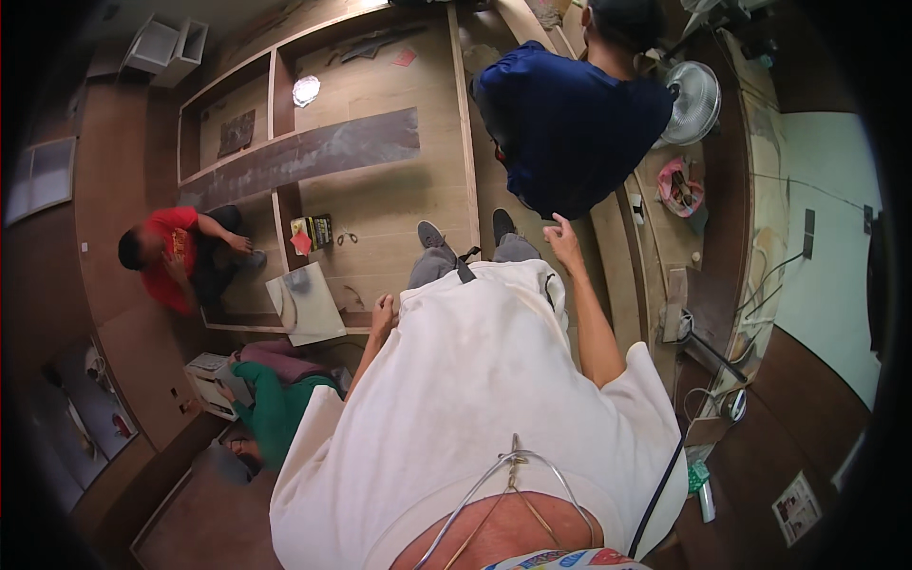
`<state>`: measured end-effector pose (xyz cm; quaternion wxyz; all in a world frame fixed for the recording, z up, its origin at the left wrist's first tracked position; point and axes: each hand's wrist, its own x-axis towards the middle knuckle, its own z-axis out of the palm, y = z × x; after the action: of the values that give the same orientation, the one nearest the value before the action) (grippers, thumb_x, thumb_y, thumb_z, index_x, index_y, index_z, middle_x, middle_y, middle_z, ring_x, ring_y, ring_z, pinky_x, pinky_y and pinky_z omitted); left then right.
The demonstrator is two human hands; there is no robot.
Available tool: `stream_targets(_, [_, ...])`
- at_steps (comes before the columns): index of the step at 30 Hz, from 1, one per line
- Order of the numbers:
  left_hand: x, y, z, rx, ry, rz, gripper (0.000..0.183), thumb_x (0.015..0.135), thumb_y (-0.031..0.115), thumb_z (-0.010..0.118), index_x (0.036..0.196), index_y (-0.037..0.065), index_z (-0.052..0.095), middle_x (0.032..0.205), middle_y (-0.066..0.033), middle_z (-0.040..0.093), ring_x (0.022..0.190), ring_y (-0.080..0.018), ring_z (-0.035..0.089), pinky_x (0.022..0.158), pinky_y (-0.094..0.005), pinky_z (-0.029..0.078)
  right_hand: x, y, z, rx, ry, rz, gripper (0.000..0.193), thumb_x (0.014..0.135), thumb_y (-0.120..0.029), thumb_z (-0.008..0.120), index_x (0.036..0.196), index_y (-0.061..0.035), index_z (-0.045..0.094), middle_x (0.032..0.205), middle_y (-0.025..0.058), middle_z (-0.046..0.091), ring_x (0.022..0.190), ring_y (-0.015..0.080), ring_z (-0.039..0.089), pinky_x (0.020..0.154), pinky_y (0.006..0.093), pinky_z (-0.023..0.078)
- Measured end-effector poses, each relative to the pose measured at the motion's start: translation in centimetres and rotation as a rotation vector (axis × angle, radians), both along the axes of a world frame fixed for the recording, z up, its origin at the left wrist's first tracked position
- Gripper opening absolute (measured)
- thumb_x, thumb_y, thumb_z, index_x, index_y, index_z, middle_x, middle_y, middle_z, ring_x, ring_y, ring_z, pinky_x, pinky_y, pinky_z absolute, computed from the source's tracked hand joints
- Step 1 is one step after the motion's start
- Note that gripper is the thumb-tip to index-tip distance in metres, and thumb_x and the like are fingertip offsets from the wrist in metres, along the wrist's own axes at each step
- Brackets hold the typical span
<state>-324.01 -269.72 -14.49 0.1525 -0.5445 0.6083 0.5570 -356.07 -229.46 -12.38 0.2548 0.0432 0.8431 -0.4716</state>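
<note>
My left hand (383, 313) hangs beside my left hip, its fingers loosely curled, and nothing shows in it. Farther forward on the other side, my right hand (564, 239) has its index finger stretched out and holds nothing. It is nearest to the back of a person in a dark blue shirt (579, 128), apparently not touching it. Between my two dark shoes (430, 233) runs a rail of a large wooden frame (470, 157) on the floor. Below my left hand's level a pale board (318, 302) leans over the frame's near edge.
A person in red (176, 252) sits at the left; another in green (280, 394) bends by a white box (211, 385). Scissors (348, 237) and a dark box (313, 233) lie inside the frame. A fan (692, 103) and a pink bag (680, 187) stand at the right.
</note>
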Motion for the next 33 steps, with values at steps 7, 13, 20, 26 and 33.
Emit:
stream_targets(7, [-1.7, -3.9, -1.6, -0.007, 0.129, 0.209, 0.056, 0.095, 0.039, 0.058, 0.137, 0.003, 0.046, 0.119, -0.0098, 0.059, 0.093, -0.0187, 0.061, 0.072, -0.0321, 0.052, -3.8, -1.7, 0.4, -0.03, -0.182, -0.303, 0.06, 0.092, -0.032, 0.065, 0.142, -0.0075, 0.045, 0.108, 0.0079, 0.068, 0.083, 0.0163, 0.068, 0.074, 0.0322, 0.05])
stream_targets(13, [-6.2, -9.8, -2.9, 0.143, 0.114, 0.184, 0.055, 0.096, 0.039, 0.055, 0.139, 0.006, 0.045, 0.118, -0.0055, 0.057, 0.093, -0.0177, 0.061, 0.069, -0.0282, 0.05, -4.1, -9.1, 1.8, -0.066, -0.116, -0.125, 0.061, 0.091, -0.027, 0.066, 0.143, -0.0053, 0.043, 0.104, 0.0088, 0.069, 0.085, 0.0147, 0.068, 0.069, 0.026, 0.049])
stream_targets(20, [-15.7, -13.3, -2.1, 0.12, 0.212, 0.129, 0.055, 0.098, 0.041, 0.054, 0.142, 0.01, 0.042, 0.133, -0.0089, 0.052, 0.107, -0.0251, 0.063, 0.085, -0.0361, 0.052, -5.0, -10.3, 1.3, 0.027, -0.15, -0.07, 0.059, 0.089, -0.025, 0.067, 0.139, -0.0009, 0.048, 0.096, 0.0114, 0.071, 0.08, 0.0148, 0.069, 0.075, 0.0271, 0.052])
stream_targets(26, [-21.7, -12.4, -0.4, 0.151, 0.181, 0.138, 0.058, 0.098, 0.042, 0.053, 0.143, 0.007, 0.04, 0.138, -0.012, 0.049, 0.113, -0.0284, 0.061, 0.09, -0.0389, 0.05, -13.3, -12.1, -1.4, -0.023, -0.141, -0.058, 0.054, 0.091, -0.023, 0.066, 0.136, 0.0007, 0.05, 0.096, 0.0113, 0.07, 0.079, 0.0163, 0.069, 0.074, 0.0271, 0.053])
stream_targets(33, [-23.4, -10.5, 2.1, 0.076, 0.137, 0.316, 0.055, 0.097, 0.042, 0.054, 0.138, 0.006, 0.046, 0.136, -0.012, 0.051, 0.112, -0.0268, 0.061, 0.092, -0.0398, 0.049, -25.6, -18.5, -1.0, -0.177, -0.161, 0.005, 0.051, 0.092, -0.021, 0.064, 0.136, 0.0005, 0.051, 0.097, 0.0077, 0.069, 0.082, 0.0127, 0.067, 0.068, 0.0256, 0.05])
